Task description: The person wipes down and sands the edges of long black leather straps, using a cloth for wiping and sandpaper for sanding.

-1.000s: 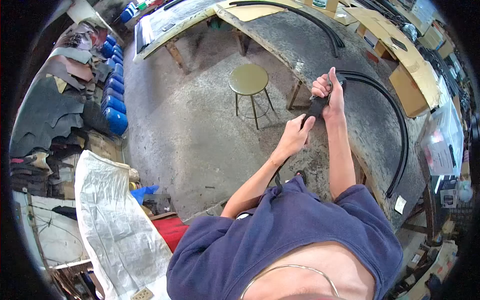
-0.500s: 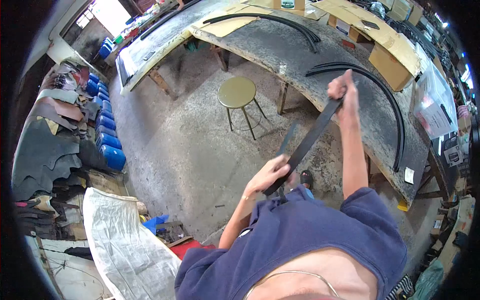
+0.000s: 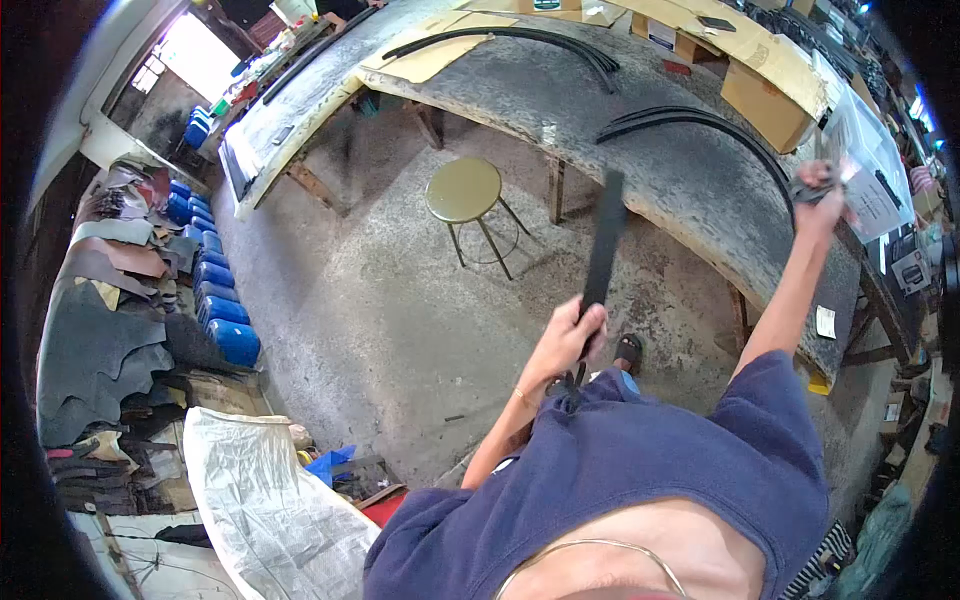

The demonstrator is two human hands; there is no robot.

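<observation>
My left hand [image 3: 568,345] is closed around the lower part of a flat black strap [image 3: 605,245], which stands nearly upright in front of my body. Out to the right, my right hand [image 3: 825,200] is raised over the table's edge, apart from the strap and near a clear plastic box [image 3: 868,170]. Its fingers are closed on a crumpled grey cloth [image 3: 801,189], smeared by motion. Beyond the hands, a curved bundle of black strips [image 3: 700,117] lies on the dark worktable [image 3: 690,190]. Another curved black bundle [image 3: 520,33] lies farther back.
A round stool [image 3: 463,190] stands on the concrete floor ahead. Cardboard boxes [image 3: 765,105] sit at the table's back right. Blue jugs [image 3: 235,342] line the left side, beside stacked leather-like sheets [image 3: 100,340]. A whitish sheet [image 3: 250,490] hangs near my left.
My right hand has left the strap's upper end and swung right with the grey cloth. The strap, still in my left hand, now points more upright.
</observation>
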